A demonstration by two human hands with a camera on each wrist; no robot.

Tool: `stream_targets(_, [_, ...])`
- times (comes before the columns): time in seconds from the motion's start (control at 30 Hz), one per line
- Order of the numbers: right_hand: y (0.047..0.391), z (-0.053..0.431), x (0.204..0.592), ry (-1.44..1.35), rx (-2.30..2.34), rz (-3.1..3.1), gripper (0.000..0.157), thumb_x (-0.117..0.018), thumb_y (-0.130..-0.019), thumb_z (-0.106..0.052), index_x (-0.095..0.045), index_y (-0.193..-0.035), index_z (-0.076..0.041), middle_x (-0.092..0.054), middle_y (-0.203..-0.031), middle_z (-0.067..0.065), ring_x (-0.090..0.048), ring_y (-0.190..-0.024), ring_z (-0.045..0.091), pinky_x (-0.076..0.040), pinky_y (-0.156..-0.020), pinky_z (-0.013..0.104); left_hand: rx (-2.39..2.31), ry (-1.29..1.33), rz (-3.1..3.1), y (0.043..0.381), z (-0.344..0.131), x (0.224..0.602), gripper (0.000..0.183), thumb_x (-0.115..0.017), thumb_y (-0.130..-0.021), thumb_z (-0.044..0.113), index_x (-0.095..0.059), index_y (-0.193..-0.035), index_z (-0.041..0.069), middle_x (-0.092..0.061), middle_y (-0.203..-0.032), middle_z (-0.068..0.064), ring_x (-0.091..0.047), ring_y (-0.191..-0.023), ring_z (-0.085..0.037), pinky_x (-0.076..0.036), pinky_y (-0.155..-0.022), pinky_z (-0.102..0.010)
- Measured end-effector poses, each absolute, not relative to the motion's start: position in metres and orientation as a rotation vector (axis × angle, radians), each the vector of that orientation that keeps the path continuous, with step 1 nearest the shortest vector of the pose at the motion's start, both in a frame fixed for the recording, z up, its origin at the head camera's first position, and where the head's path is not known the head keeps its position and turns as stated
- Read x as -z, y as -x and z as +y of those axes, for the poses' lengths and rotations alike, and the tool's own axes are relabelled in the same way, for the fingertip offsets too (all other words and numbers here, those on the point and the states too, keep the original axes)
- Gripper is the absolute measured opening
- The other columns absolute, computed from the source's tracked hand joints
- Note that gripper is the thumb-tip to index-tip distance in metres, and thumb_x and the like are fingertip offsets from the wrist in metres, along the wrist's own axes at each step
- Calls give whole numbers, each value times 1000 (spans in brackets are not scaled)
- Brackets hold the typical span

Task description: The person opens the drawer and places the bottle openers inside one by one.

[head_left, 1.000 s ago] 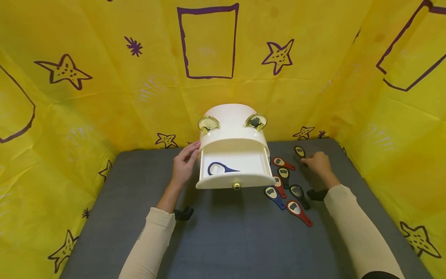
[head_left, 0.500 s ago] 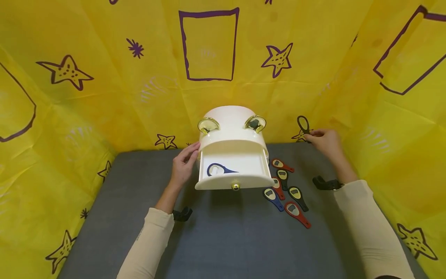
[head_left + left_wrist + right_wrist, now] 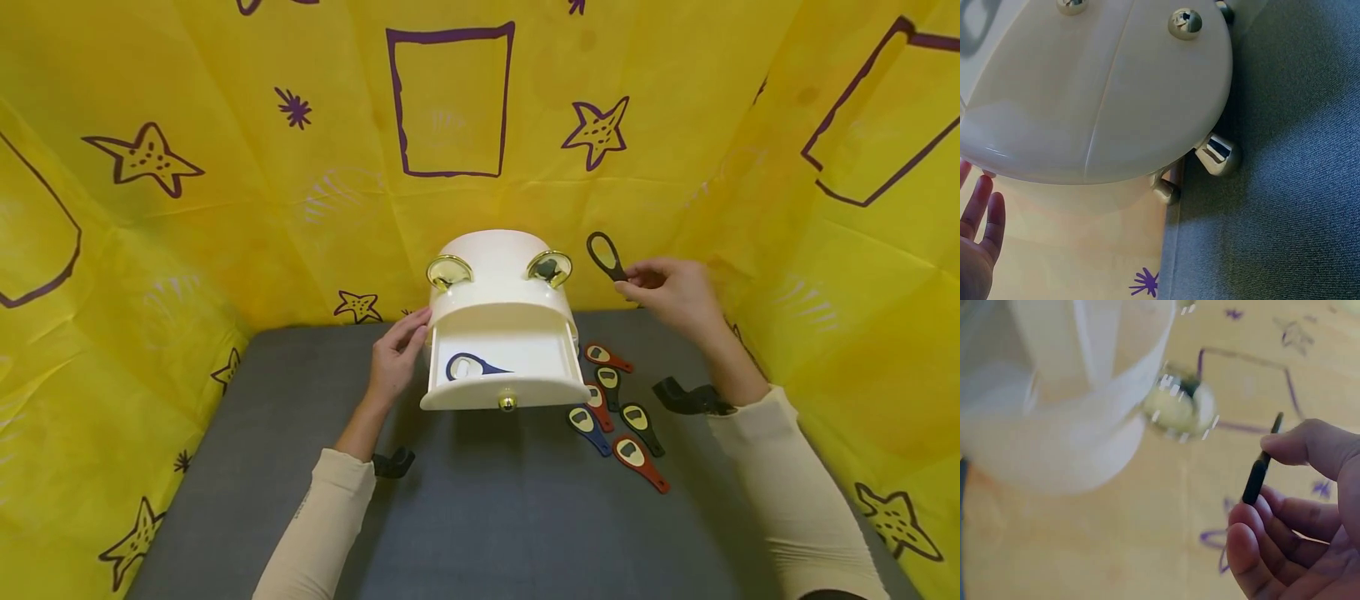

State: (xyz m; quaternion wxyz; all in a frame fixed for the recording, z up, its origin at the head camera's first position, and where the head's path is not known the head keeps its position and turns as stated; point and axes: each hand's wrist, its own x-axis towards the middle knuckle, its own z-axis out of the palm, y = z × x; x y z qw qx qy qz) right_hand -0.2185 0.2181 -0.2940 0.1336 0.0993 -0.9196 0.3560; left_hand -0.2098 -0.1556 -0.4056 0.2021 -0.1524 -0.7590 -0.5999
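1. Your right hand has moved leftward; its fingers pinch the black opener in the air, beside the white cabinet.
2. Your left hand, fingers slightly spread, touches the cabinet's side.
3. One blue opener lies in the drawer.

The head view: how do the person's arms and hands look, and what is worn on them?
The left hand and right hand wear no gloves. The left sleeve and right sleeve are beige; the left one has a small dark marking. A black fitting juts near each wrist.
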Motion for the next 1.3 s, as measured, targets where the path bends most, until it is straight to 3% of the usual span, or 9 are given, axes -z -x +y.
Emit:
stream_targets(0.37, [203, 174, 284, -738, -1038, -2673, 18, -78, -79, -6, -73, -93, 4, -70, -81, 15, -61, -69, 16, -49, -62, 12, 1683, 444, -2100, 210, -156, 406, 29, -59, -93, -2, -62, -121, -12, -59, -130, -30, -57, -109, 10, -48, -87, -7])
stream_targets(0.73, [212, 139, 303, -948, -990, -2881, 14, -78, -79, -16, -75, -88, -6, -70, -76, 1, -60, -71, 12, -52, -66, 25, 1686, 410, -2127, 210, -155, 406, 30, -59, -93, -2, -62, -122, -11, -58, -131, -29, -55, -110, 12, -48, -88, -7])
stream_targets(1.0, [227, 118, 323, -1048, -862, -2978, 13, -74, -79, -17, -73, -83, -5, -68, -71, 1, -55, -63, 10, -45, -61, 22, 1713, 388, -2091, 228, -161, 431, 30, -59, -93, -2, -63, -123, -6, -59, -133, -25, -54, -111, 11, -48, -87, -7])
stream_targets(1.3, [234, 99, 336, -940, -736, -3064, 12, -73, -78, -20, -72, -73, -9, -65, -65, -3, -52, -62, 10, -42, -63, 22, 1682, 431, -2063, 230, -162, 435, 29, -61, -94, 4, -65, -122, -3, -61, -131, -22, -57, -113, 8, -49, -88, -9])
